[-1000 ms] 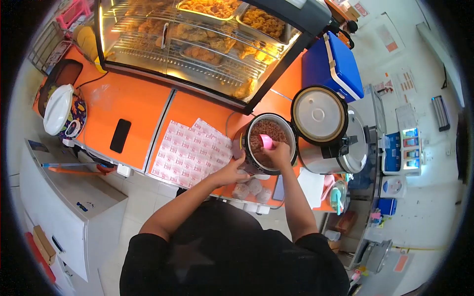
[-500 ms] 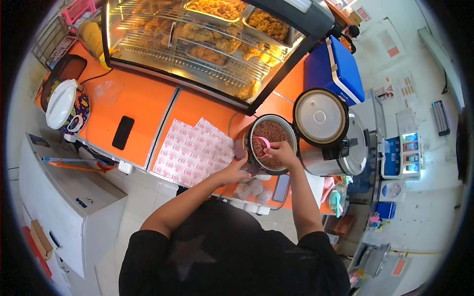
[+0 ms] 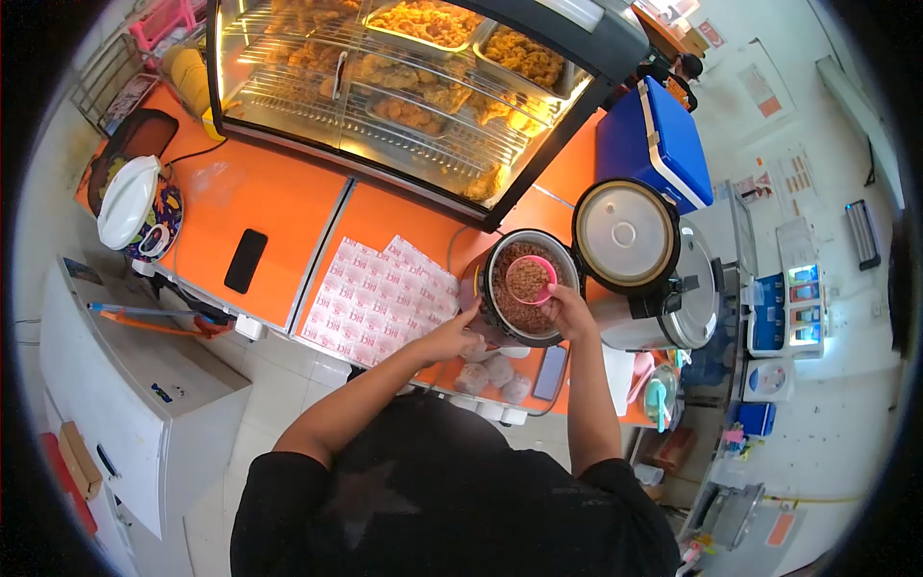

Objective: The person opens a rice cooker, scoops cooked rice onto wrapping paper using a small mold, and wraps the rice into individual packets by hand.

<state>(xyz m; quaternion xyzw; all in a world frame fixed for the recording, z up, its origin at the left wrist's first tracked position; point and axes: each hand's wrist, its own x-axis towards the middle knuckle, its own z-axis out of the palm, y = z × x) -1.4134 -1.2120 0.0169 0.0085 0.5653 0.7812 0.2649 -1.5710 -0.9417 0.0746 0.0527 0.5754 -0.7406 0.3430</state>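
A rice cooker [image 3: 498,332] with its lid [image 3: 625,234] raised to the right stands on the orange table in front of me. Inside its pot is reddish-brown cooked rice [image 3: 521,313]. My right hand [image 3: 569,313] is closed on the edge of a small pink cup [image 3: 548,267], which is filled with rice and held over the pot. At the cooker's near left side, my left hand [image 3: 450,338] grips the outer wall, its fingers partly curled. Several round wrapped bundles [image 3: 495,373] lie just below the cooker. Printed wrapping paper [image 3: 380,303] is spread out to the left.
A lit display case [image 3: 385,106] of fried food stands behind. Right of the cooker are another large pot [image 3: 697,308] and a blue cooler box [image 3: 654,144]. Phones lie on the orange table [image 3: 216,202] and near the bundles. Another person [image 3: 678,82] is at the far right.
The pink cup was tilted down in the rice; now it is raised, upright and full. My right hand has turned with it. My left hand stays at the cooker.
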